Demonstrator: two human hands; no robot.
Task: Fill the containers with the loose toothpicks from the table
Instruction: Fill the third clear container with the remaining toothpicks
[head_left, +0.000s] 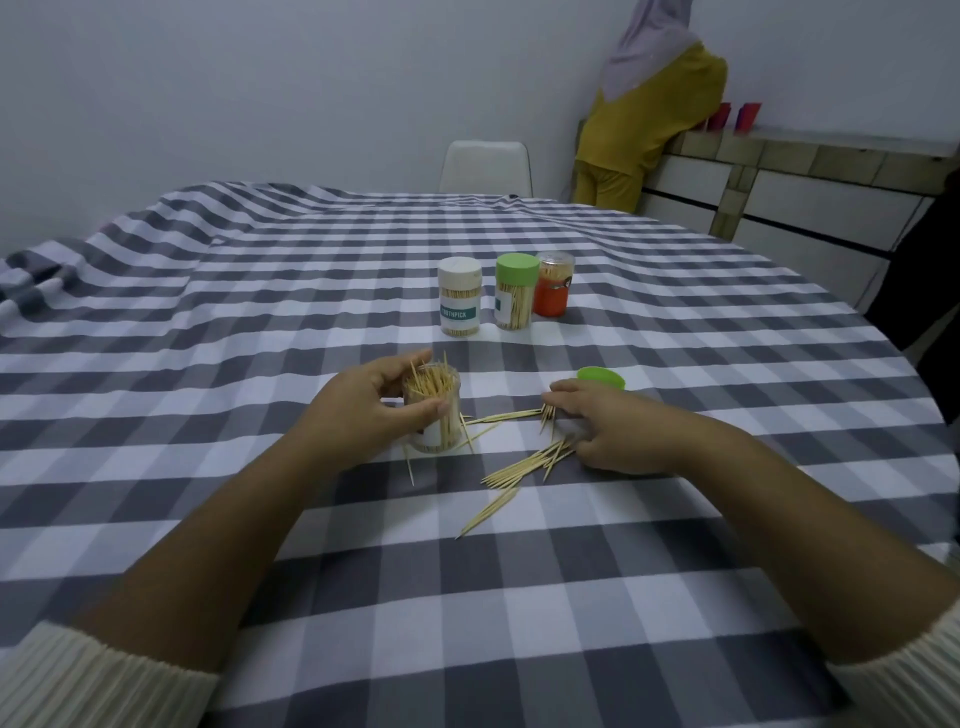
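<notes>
Matt woven tablecloth (519, 649); pale wooden toothpicks (524, 467); clear glossy plastic container (441, 431).

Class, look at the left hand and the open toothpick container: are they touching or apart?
Touching. The head view shows the left hand wrapped round the open container, thumb pressed on its front wall, fingers behind its rim.
</notes>
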